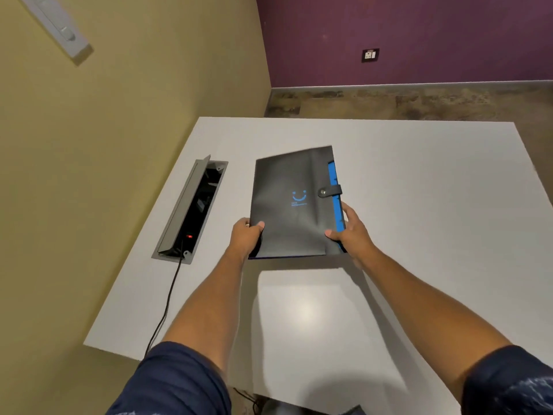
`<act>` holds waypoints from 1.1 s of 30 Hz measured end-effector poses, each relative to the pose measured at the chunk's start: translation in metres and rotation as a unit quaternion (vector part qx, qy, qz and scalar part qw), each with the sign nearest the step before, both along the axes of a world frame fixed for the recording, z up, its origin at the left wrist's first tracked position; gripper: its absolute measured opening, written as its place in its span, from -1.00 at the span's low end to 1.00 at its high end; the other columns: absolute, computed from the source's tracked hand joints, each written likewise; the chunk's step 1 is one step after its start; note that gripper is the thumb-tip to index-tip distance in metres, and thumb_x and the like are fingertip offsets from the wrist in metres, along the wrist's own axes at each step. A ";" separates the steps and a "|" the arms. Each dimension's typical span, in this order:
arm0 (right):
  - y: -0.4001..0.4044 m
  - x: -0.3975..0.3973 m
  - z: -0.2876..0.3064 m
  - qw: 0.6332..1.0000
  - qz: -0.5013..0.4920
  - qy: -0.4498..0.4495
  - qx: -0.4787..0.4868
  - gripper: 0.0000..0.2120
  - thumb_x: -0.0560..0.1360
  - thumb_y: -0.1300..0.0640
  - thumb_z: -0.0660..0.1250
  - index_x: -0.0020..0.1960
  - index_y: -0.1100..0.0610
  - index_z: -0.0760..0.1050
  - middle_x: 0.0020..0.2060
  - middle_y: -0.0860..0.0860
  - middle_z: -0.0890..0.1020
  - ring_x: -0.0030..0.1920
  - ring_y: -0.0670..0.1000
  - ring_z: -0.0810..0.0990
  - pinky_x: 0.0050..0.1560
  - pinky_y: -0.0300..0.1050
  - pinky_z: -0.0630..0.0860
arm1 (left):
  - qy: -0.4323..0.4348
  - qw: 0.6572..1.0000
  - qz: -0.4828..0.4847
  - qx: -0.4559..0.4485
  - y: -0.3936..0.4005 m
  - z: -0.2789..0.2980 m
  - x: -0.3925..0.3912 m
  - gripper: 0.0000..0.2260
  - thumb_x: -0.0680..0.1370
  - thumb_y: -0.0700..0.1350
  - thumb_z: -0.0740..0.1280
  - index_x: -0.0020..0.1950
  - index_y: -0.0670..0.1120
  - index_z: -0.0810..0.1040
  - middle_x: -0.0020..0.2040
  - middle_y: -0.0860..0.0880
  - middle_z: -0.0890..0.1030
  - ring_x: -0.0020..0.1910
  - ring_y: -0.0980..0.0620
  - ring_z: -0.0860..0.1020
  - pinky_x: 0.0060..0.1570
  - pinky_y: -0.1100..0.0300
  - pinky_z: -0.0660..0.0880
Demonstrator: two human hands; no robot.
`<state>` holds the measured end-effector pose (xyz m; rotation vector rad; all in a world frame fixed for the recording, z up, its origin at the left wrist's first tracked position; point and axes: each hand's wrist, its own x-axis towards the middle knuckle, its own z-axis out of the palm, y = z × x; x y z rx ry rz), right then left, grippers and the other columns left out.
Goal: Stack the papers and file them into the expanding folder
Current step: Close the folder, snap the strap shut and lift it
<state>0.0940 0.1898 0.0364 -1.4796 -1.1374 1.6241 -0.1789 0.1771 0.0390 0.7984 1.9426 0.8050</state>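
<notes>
Holding the expanding folder (294, 202) by its near corners, both hands have it just above or resting on the white table (434, 181), roughly mid-table; can't tell if the far edge touches the surface. Left hand (245, 238) grasps the near-left corner, thumb on top of the black cover, fingers under. Right hand (351, 232) grasps the near-right corner, thumb on the cover, fingers wrapped round the blue gusset edge (335, 202).

Snap strap (329, 190) is buttoned across the opening side, so the folder looks shut. No loose papers in view; whether they're already inside can't be told.

Risks, as I judge them:
- Grip is at the near end only, so the far end could sag or swing and the folder could twist out of the thumbs.
- If the strap gets undone w/ the folder tilted, the blue pockets could fan out and anything inside could slide out.
- Setting it down too far left could land it on the open cable box (191, 211) sunk in the table, or catch the black cord (167, 298) running off the near edge.

Writing: blue smiley logo (298, 195) on the cover w/ two short lines of blue text below, too small to read. No other legible labels.

Outward: yellow wall left, purple wall w/ a socket (370, 55) behind.
</notes>
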 end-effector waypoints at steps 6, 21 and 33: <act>0.072 -0.055 -0.012 0.999 -0.033 -0.018 -0.001 -0.28 0.50 0.35 0.45 0.54 -0.07 0.27 0.16 0.08 0.61 -0.03 -0.05 0.63 -0.24 -0.32 0.55 | 0.032 0.996 -0.086 0.014 0.042 0.008 -0.043 -0.18 0.22 0.15 0.67 0.38 -0.03 0.44 0.19 0.10 0.62 0.13 0.06 0.63 0.19 0.14 0.56; 0.172 -0.121 -0.065 0.980 -0.012 -0.197 0.032 -0.40 0.32 0.14 0.64 0.27 0.17 0.47 0.11 0.05 0.64 0.08 0.12 0.64 0.16 0.06 0.61 | 0.262 0.948 -0.176 0.036 0.137 -0.049 -0.088 -0.30 0.46 -0.11 0.56 0.56 -0.01 0.37 0.28 -0.12 0.48 0.02 0.02 0.51 0.07 0.20 0.45; 0.170 -0.135 -0.096 0.830 0.199 -0.475 0.216 -0.37 0.61 -0.10 0.32 0.60 0.06 0.24 0.65 0.11 0.08 0.63 0.15 0.06 0.49 0.10 0.30 | 0.342 0.918 -0.198 0.015 0.149 -0.089 -0.080 -0.51 0.70 -0.13 0.19 0.63 -0.07 0.20 0.65 -0.15 0.10 0.60 -0.14 0.22 0.43 -0.05 0.35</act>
